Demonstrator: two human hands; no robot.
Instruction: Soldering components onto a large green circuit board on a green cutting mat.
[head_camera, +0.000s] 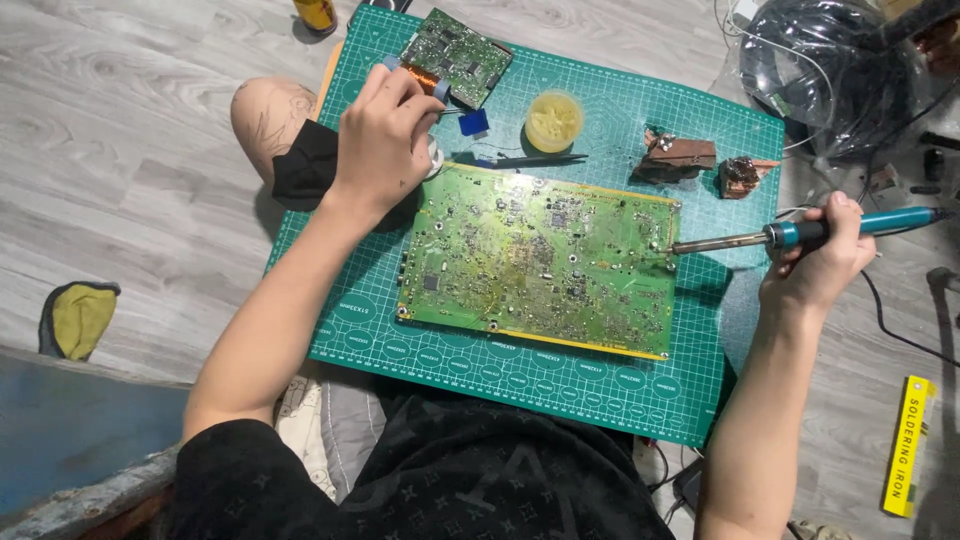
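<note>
A large green circuit board (540, 262) lies on a green cutting mat (560, 385). My right hand (820, 262) grips a teal-handled soldering iron (800, 235), its tip touching the board's right edge. My left hand (385, 135) hovers at the board's top-left corner, fingers curled around a small item I cannot identify, near a small blue part (474, 122) and a copper coil (422, 77).
A smaller circuit board (457, 55) lies at the mat's far edge, beside a round yellow tub (554, 120) and tweezers (530, 159). Two copper-wound scrap pieces (680, 156) sit at the far right. Black cables (830, 70), a yellow box (908, 445) and a yellow cloth (80, 318) lie on the floor.
</note>
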